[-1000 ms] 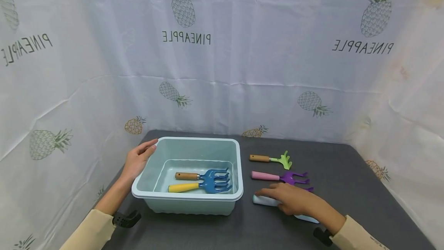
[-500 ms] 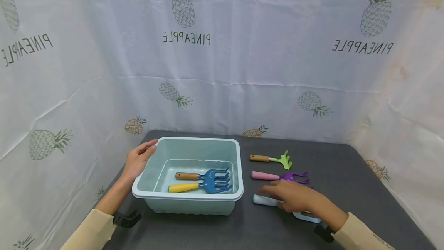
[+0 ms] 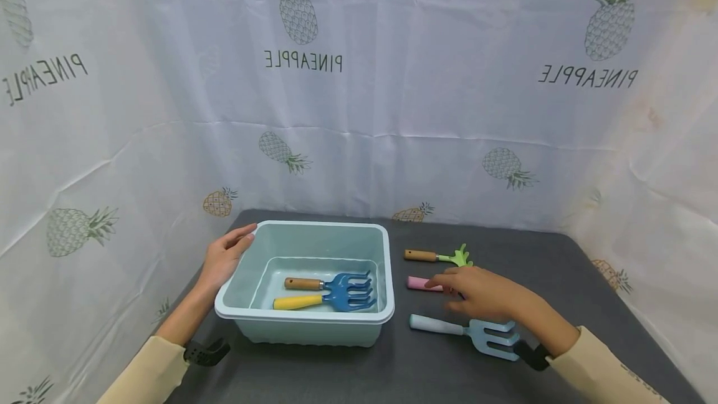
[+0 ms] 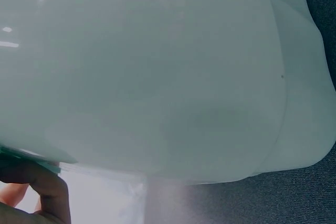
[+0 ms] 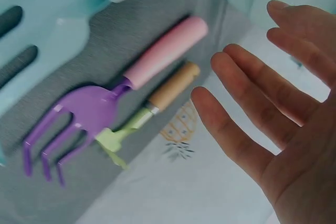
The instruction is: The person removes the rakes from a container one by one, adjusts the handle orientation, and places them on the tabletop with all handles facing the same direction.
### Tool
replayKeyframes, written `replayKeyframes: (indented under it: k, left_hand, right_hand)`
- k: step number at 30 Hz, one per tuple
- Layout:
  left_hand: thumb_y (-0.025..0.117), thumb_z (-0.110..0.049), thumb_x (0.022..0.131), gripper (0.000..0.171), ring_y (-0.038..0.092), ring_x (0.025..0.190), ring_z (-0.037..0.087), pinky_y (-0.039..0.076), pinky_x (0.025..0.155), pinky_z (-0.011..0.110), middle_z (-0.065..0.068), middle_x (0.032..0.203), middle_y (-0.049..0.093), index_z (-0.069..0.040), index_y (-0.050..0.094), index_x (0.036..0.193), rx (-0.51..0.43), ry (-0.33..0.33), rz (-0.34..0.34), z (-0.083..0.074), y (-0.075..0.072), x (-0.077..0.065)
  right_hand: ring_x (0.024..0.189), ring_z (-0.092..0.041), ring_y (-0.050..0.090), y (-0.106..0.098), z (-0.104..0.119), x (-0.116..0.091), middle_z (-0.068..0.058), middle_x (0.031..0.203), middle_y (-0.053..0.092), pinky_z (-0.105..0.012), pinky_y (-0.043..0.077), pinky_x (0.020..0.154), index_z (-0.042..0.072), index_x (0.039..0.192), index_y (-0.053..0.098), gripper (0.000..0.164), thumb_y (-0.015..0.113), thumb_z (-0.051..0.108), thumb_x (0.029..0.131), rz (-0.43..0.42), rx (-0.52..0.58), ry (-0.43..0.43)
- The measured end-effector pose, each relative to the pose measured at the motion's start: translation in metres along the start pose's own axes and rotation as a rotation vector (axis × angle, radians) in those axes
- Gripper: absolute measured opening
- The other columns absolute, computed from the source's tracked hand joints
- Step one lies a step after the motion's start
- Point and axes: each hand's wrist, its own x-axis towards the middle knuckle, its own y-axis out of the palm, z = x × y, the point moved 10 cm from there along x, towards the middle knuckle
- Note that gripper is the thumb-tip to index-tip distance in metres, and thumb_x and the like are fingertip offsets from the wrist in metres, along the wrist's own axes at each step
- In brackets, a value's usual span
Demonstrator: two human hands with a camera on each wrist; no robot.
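Note:
In the head view, my left hand grips the left rim of a pale green plastic basin; the left wrist view has curled fingers at its rim. Inside lie two blue hand rakes, one with a wooden handle, one with a yellow handle. My right hand hovers with spread fingers above a purple hand rake with a pink handle, hiding its head in the head view. Nothing is in this hand. Nearer me lies a light blue hand fork with a pale handle.
A green hand rake with a wooden handle lies behind the purple one. Everything stands on a dark grey table. White curtains with pineapple prints enclose the back and sides.
My right hand has left the light blue fork, which stays on the table, and moved away from me to above the purple rake. My left hand and the basin have stayed put.

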Motion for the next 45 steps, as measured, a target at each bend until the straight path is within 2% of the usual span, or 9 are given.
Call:
replayKeyframes:
  k: [5, 8, 11, 14, 17, 21, 26, 34, 45]
  left_hand:
    - [0.051, -0.042, 0.109, 0.052, 0.057, 0.104, -0.004, 0.05, 0.08, 0.011, 0.017, 0.152, 0.055, -0.015, 0.052, 0.153, 0.007, 0.004, -0.009, 0.001, -0.002, 0.001]
    - [0.051, -0.042, 0.108, 0.052, 0.055, 0.1, -0.008, 0.05, 0.079, 0.011, 0.017, 0.152, 0.055, -0.015, 0.052, 0.153, 0.007, 0.005, -0.011, 0.001, -0.002, 0.001]
    - [0.051, -0.042, 0.109, 0.052, 0.055, 0.1, -0.009, 0.05, 0.08, 0.011, 0.017, 0.152, 0.056, -0.015, 0.052, 0.153, 0.005, 0.004, -0.006, 0.0, -0.002, 0.001]
    - [0.051, -0.041, 0.109, 0.052, 0.056, 0.101, -0.008, 0.05, 0.08, 0.011, 0.017, 0.152, 0.055, -0.014, 0.051, 0.154, 0.0, 0.002, 0.001, 0.0, -0.001, 0.001]
    - [0.051, -0.041, 0.109, 0.052, 0.056, 0.102, -0.006, 0.051, 0.08, 0.012, 0.017, 0.152, 0.055, -0.014, 0.05, 0.154, -0.011, 0.0, 0.006, 0.0, 0.0, 0.002]
    - [0.051, -0.04, 0.109, 0.052, 0.057, 0.1, -0.008, 0.052, 0.079, 0.013, 0.018, 0.151, 0.055, -0.014, 0.05, 0.154, -0.022, 0.004, 0.007, -0.001, -0.001, 0.002]
    - [0.053, -0.041, 0.108, 0.052, 0.056, 0.097, -0.01, 0.051, 0.08, 0.013, 0.018, 0.15, 0.057, -0.014, 0.052, 0.153, -0.015, 0.01, -0.001, -0.002, -0.002, 0.001]
    - [0.053, -0.043, 0.108, 0.053, 0.056, 0.099, -0.009, 0.05, 0.081, 0.012, 0.017, 0.15, 0.057, -0.015, 0.052, 0.153, -0.016, 0.014, 0.004, -0.004, -0.003, 0.0]
    - [0.054, -0.042, 0.108, 0.051, 0.055, 0.095, -0.014, 0.049, 0.081, 0.012, 0.018, 0.148, 0.059, -0.014, 0.055, 0.15, 0.011, 0.019, -0.016, -0.005, -0.005, 0.0]
  right_hand:
    - [0.08, 0.001, 0.056, -0.018, 0.013, 0.006, 0.017, 0.095, 0.065, -0.024, 0.051, 0.07, 0.024, 0.132, 0.068, 0.035, 0.07, 0.018, 0.097, -0.036, -0.007, -0.058]
    - [0.084, 0.001, 0.06, -0.029, 0.023, 0.01, 0.012, 0.108, 0.072, -0.027, 0.053, 0.072, 0.025, 0.131, 0.068, 0.036, 0.071, 0.016, 0.097, -0.067, -0.035, -0.099]
    - [0.089, -0.001, 0.063, -0.038, 0.031, 0.014, 0.007, 0.127, 0.071, -0.028, 0.054, 0.077, 0.026, 0.136, 0.066, 0.04, 0.071, 0.018, 0.097, -0.074, -0.056, -0.098]
    - [0.086, -0.003, 0.062, -0.047, 0.04, 0.02, 0.009, 0.12, 0.071, -0.026, 0.053, 0.076, 0.024, 0.139, 0.065, 0.042, 0.071, 0.019, 0.098, -0.079, -0.067, -0.111]
    - [0.08, -0.006, 0.057, -0.058, 0.052, 0.026, 0.014, 0.099, 0.065, -0.023, 0.05, 0.072, 0.022, 0.136, 0.067, 0.037, 0.07, 0.02, 0.099, -0.096, -0.072, -0.149]
    - [0.084, -0.007, 0.059, -0.071, 0.071, 0.036, 0.011, 0.098, 0.066, -0.023, 0.052, 0.075, 0.019, 0.132, 0.069, 0.034, 0.07, 0.017, 0.098, -0.118, -0.069, -0.204]
    - [0.085, -0.009, 0.062, -0.08, 0.092, 0.053, 0.008, 0.099, 0.068, -0.024, 0.054, 0.075, 0.02, 0.134, 0.068, 0.038, 0.065, 0.012, 0.097, -0.095, -0.065, -0.224]
    - [0.089, -0.008, 0.066, -0.09, 0.121, 0.088, 0.004, 0.102, 0.069, -0.026, 0.055, 0.08, 0.021, 0.138, 0.066, 0.04, 0.07, 0.018, 0.098, -0.035, -0.081, -0.259]
    - [0.099, -0.014, 0.07, -0.077, 0.153, 0.15, -0.002, 0.111, 0.073, -0.029, 0.057, 0.088, 0.02, 0.141, 0.063, 0.041, 0.069, 0.021, 0.1, 0.076, -0.079, -0.308]
